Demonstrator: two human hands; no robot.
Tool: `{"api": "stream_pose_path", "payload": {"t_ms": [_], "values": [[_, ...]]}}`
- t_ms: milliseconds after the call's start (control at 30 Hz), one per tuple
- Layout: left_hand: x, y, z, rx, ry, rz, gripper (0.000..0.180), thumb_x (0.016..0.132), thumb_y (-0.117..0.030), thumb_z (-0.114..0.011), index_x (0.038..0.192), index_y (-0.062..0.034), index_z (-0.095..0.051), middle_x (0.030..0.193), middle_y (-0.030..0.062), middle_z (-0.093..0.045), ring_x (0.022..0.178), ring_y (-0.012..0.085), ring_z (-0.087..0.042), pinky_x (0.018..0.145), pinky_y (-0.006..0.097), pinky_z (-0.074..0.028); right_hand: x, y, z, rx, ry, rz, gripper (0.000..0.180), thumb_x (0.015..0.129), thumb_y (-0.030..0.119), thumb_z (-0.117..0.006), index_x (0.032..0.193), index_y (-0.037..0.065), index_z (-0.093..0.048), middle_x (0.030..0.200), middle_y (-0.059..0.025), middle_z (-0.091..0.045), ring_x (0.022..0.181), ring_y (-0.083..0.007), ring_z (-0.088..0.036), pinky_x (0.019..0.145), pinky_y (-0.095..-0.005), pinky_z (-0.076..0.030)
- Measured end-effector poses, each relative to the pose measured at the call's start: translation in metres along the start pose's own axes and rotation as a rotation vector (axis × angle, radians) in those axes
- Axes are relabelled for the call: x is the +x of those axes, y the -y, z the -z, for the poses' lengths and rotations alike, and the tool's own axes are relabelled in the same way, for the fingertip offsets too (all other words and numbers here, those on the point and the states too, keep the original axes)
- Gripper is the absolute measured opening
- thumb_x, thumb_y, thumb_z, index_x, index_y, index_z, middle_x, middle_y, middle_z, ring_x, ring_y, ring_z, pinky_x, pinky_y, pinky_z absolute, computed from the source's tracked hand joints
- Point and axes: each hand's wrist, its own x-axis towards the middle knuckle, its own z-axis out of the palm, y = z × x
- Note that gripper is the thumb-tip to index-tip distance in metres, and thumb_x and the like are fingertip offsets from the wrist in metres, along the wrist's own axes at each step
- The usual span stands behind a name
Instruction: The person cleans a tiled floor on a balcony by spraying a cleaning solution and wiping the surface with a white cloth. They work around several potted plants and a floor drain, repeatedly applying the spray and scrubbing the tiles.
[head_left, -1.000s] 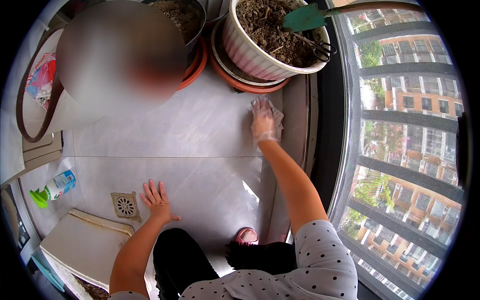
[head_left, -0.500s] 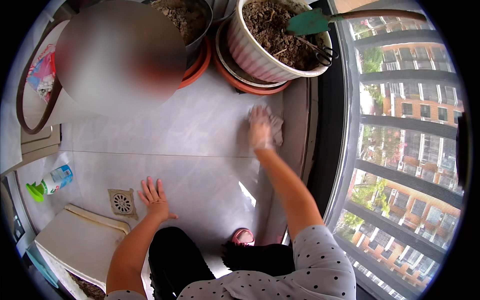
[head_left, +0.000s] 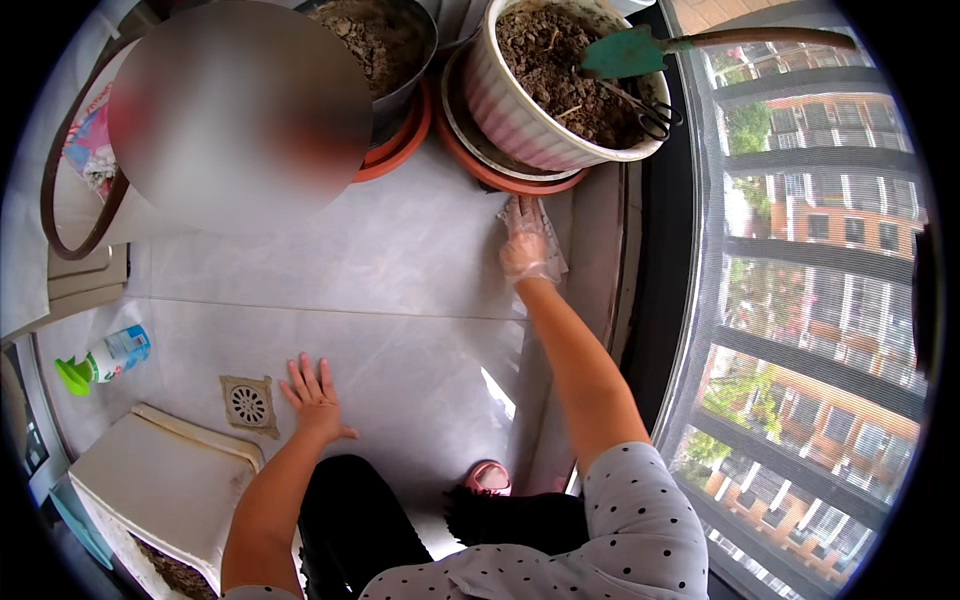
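My right hand (head_left: 525, 250), in a thin clear plastic glove, presses a crumpled whitish cloth (head_left: 552, 240) onto the grey tiled floor (head_left: 400, 270). Its fingertips reach to the orange saucer (head_left: 535, 183) below the white ribbed flowerpot (head_left: 520, 115); part of the cloth lies hidden under the palm. Bare and spread, my left hand (head_left: 316, 402) rests flat on the tiles, just right of the square floor drain (head_left: 249, 404), holding nothing.
In the soil of the white pot lie a green trowel (head_left: 622, 52) and black-handled scissors (head_left: 655, 122). A dark pot (head_left: 405, 85) stands beside it. At left are a spray bottle (head_left: 105, 358) and a white box (head_left: 165, 475). A window (head_left: 760, 300) runs along the right.
My right hand has slid the cloth a little farther forward, up to the saucer's edge. The left hand stays planted on the floor.
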Motion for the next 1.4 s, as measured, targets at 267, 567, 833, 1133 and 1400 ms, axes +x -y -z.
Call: {"api": "stream_pose_path", "payload": {"t_ms": [267, 567, 833, 1133, 1400], "values": [[0.003, 0.000, -0.008, 0.019, -0.009, 0.004, 0.149, 0.039, -0.057, -0.081, 0.134, 0.0026, 0.017, 0.137, 0.0319, 0.023, 0.126, 0.0483, 0.021, 0.097, 0.064, 0.007, -0.052, -0.018, 0.021, 0.173, 0.022, -0.353, 0.028, 0.068, 0.007, -0.056, 0.096, 0.011, -0.058, 0.091, -0.0128, -0.057, 0.088, -0.0328, -0.056, 0.077, -0.0418, -0.047], [0.001, 0.001, -0.003, -0.011, 0.011, 0.009, 0.143, 0.044, -0.056, -0.080, 0.136, 0.0020, 0.013, 0.138, 0.0315, 0.021, 0.127, 0.0480, 0.019, 0.098, 0.063, 0.008, -0.031, 0.011, 0.063, 0.302, -0.044, -0.275, 0.006, 0.070, 0.009, -0.057, 0.072, 0.005, -0.061, 0.075, -0.0182, -0.058, 0.071, -0.0358, -0.056, 0.061, -0.0427, -0.046], [0.002, 0.007, -0.009, -0.017, 0.001, 0.001, 0.148, 0.041, -0.054, -0.081, 0.134, 0.0022, 0.018, 0.137, 0.0322, 0.023, 0.126, 0.0485, 0.021, 0.097, 0.063, 0.008, -0.012, 0.043, 0.092, 0.494, 1.176, -0.356, 0.021, 0.078, 0.024, -0.060, 0.081, 0.003, -0.062, 0.070, -0.0153, -0.061, 0.062, -0.0298, -0.059, 0.064, -0.0354, -0.047], [0.004, 0.001, -0.010, -0.009, -0.025, -0.013, 0.150, 0.038, -0.054, -0.082, 0.134, 0.0027, 0.019, 0.136, 0.0324, 0.024, 0.126, 0.0484, 0.021, 0.097, 0.063, 0.008, -0.061, 0.011, 0.021, 0.651, 0.242, -0.433, 0.017, 0.067, 0.016, -0.065, 0.067, 0.002, -0.055, 0.072, -0.0162, -0.058, 0.066, -0.0329, -0.057, 0.060, -0.0395, -0.046], [0.004, 0.000, -0.007, -0.013, -0.005, 0.006, 0.149, 0.039, -0.052, -0.083, 0.134, 0.0026, 0.019, 0.136, 0.0317, 0.025, 0.126, 0.0474, 0.022, 0.098, 0.062, 0.007, -0.059, 0.008, 0.058, 0.700, 0.505, -0.750, 0.029, 0.074, 0.012, -0.060, 0.098, 0.000, -0.048, 0.075, -0.0079, -0.056, 0.062, -0.0183, -0.055, 0.056, -0.0308, -0.045]]}}
